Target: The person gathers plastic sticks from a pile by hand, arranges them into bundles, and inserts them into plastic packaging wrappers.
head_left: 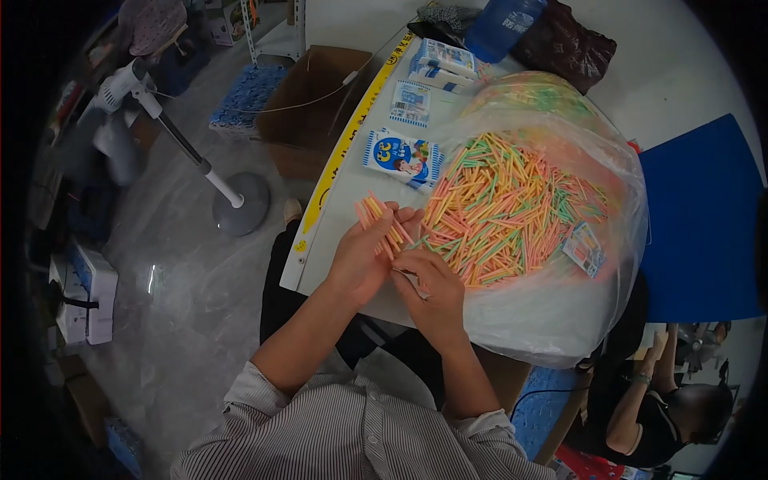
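Bag [552, 320] holds colored sticks [496, 208]; left hand [364, 256] grips several.

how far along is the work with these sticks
Probably far from done: packets lie on the table, perhaps finished. The left hand holds a small bunch of sticks, the right hand beside it. To do: a big loose heap in the bag.
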`<state>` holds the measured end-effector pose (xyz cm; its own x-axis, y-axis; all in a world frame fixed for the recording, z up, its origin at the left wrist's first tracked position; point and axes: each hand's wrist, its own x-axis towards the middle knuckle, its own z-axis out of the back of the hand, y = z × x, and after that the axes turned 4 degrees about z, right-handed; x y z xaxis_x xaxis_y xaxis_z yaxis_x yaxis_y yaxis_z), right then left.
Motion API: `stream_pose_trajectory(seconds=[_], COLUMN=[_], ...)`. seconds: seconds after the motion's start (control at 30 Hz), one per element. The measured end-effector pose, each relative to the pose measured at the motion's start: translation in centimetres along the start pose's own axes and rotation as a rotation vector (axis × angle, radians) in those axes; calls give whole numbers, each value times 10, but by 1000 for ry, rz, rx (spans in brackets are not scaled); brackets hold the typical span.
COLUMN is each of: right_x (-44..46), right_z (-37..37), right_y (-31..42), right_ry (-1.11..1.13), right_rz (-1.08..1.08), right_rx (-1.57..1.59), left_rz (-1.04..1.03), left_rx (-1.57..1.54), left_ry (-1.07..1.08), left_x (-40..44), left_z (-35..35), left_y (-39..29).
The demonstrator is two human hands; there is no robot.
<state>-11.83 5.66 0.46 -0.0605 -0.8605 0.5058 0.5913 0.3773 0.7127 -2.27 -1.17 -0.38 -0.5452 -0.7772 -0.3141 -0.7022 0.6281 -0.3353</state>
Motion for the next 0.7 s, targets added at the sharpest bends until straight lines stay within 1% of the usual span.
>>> stream_pose_trajectory(seconds=[0.07,0.13,0.17,0.23,0.27,0.33,0.4,0.43,0.47,0.5,0.57,0.63,0.67,0.7], right_x=[-4,-7,-6,-7,-7,-7,6,12,16,22,25,26,31,39], right_z=[-5,-8,-9,-8,-6,1,11,15,17,18,24,34,35,36], right_y=[-5,-10,-12,-14,-14,-10,-13,-13,-10,-6,-6,-11,-14,-17], right_ry=[-15,-114,-115,-77,-80,-160,-201,-243,-248,-125,-5,298,302,174], right_rz=[9,33,33,146,145,124,115,101,91,-16,-118,-269,-266,-268], right_rx=[7,-7,-3,-52,-51,-88,-89,-88,-95,57,204,284,284,126], left_rz=[25,49,88,128,145,167,304,315,413,507,524,532,497,465], left_rx=[44,91,103,117,122,130,278,276,374,473,458,441,419,395], left_ry=[6,12,40,66,67,72,122,122,149,179,207,228,204,177], left_x=[-4,-7,-8,-8,-7,-8,-13,-17,-22,-25,-26,-26,-26,-27], left_z=[-1,0,3,6,7,10,11,7,2,0,10,21,26,28], left_y=[0,2,4,5,4,0,-7,-7,-9,-9,-2,-3,-5,-6])
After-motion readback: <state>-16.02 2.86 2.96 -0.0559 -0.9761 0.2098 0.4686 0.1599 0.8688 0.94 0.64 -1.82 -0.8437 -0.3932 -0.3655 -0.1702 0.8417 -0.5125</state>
